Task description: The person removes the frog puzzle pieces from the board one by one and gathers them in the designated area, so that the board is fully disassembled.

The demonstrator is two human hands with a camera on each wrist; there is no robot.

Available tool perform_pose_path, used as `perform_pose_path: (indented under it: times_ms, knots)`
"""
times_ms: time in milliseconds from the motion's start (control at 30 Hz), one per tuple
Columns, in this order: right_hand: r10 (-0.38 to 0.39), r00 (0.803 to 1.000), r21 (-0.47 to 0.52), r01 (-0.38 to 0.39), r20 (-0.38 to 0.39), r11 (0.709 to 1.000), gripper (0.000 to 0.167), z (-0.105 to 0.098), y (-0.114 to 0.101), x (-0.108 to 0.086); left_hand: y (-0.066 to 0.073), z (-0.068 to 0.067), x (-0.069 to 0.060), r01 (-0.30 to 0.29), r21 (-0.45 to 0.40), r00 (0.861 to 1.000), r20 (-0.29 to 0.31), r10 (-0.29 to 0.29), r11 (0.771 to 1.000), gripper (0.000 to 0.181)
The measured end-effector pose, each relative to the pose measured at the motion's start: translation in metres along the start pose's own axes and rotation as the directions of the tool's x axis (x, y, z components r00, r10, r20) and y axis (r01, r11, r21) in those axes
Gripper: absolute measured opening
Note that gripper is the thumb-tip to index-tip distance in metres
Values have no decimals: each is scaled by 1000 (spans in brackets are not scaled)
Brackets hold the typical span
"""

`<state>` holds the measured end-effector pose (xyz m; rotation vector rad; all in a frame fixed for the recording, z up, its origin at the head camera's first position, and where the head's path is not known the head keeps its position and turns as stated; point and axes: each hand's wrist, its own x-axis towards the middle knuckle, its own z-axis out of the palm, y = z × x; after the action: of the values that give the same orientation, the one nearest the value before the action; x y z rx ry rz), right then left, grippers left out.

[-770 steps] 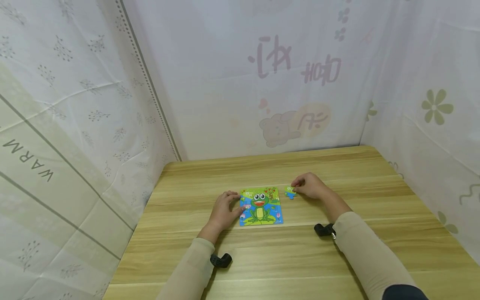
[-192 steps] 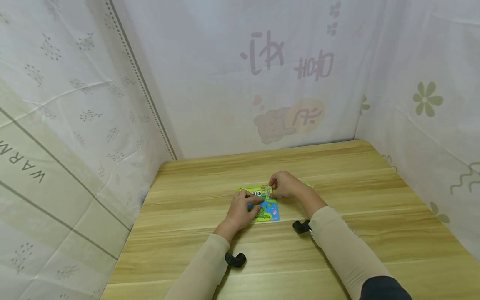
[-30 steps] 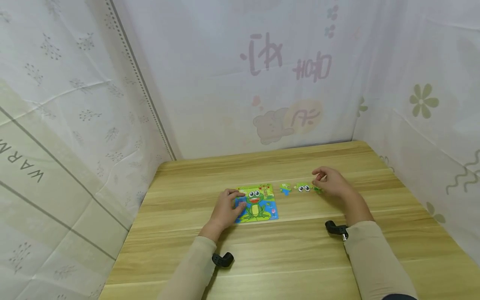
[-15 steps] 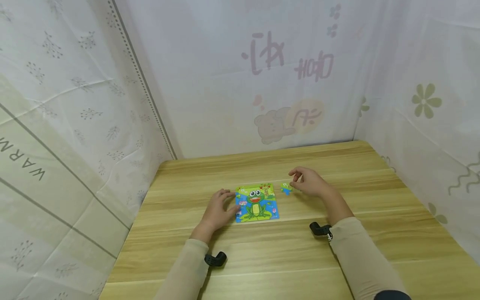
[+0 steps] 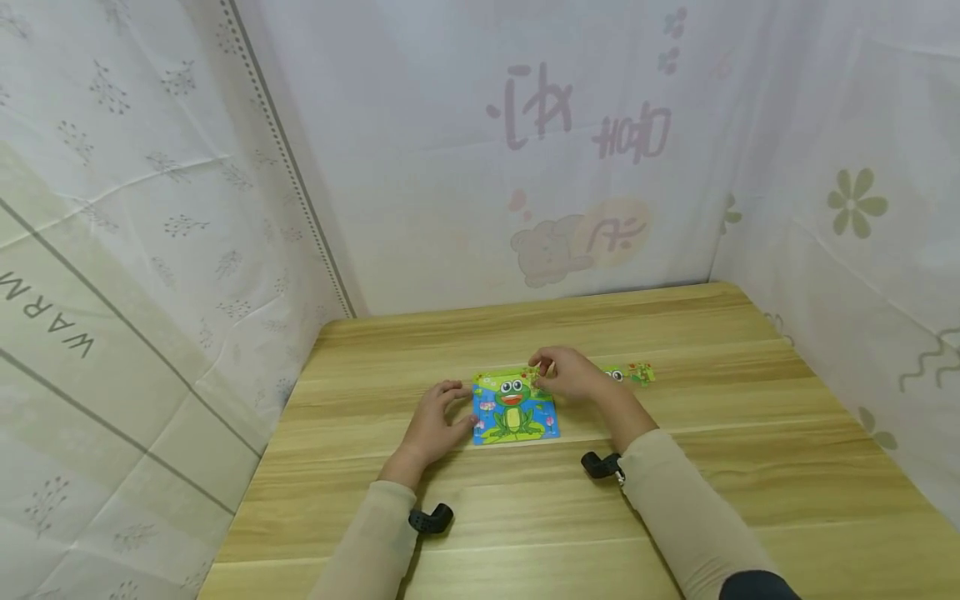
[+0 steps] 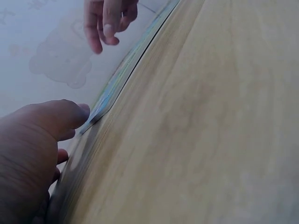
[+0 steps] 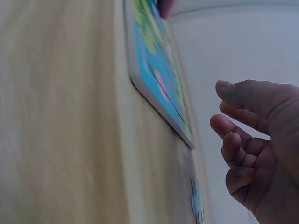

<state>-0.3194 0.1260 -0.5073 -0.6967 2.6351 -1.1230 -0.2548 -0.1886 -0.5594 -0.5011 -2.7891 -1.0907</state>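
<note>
A square frog jigsaw puzzle board (image 5: 516,415) lies flat on the table, a green frog on blue water. My left hand (image 5: 433,425) rests at its left edge, fingers spread and relaxed, thumb (image 6: 70,115) at the board's near corner. Over the upper right corner of the board hovers my right hand (image 5: 576,377). Its thumb and fingers are loosely bent and apart in the right wrist view, with nothing visible between them. Right of that hand lie loose puzzle pieces: one with frog eyes (image 5: 616,375), partly hidden, and one with red apples (image 5: 641,372).
The wood-grain table (image 5: 525,517) spreads around the board. A blue loose piece (image 7: 196,200) lies past the board's corner in the right wrist view. Printed curtains (image 5: 450,167) hang behind the table and at both sides.
My right hand has moved left, from above the loose pieces to the board's upper right corner, uncovering the apple piece. My left hand has drawn back from over the board to its left edge.
</note>
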Motion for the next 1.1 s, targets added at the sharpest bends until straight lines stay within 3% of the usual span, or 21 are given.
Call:
perform_pose_path:
  times_ms: [233,567,1100]
  knots:
    - [-3,999,-120,8,43,993,35,21,-12,12,1,2,1,-1,14,1000,-9,1,1000,45]
    - [-58,991,-152,76,123,985,36,40,-26,22,4,2,-1,9,4,1000,-15,-9,1000,41]
    - [-40,986,-142,63,163,988,32,50,-32,24,5,2,-1,2,10,1000,-19,-2,1000,43]
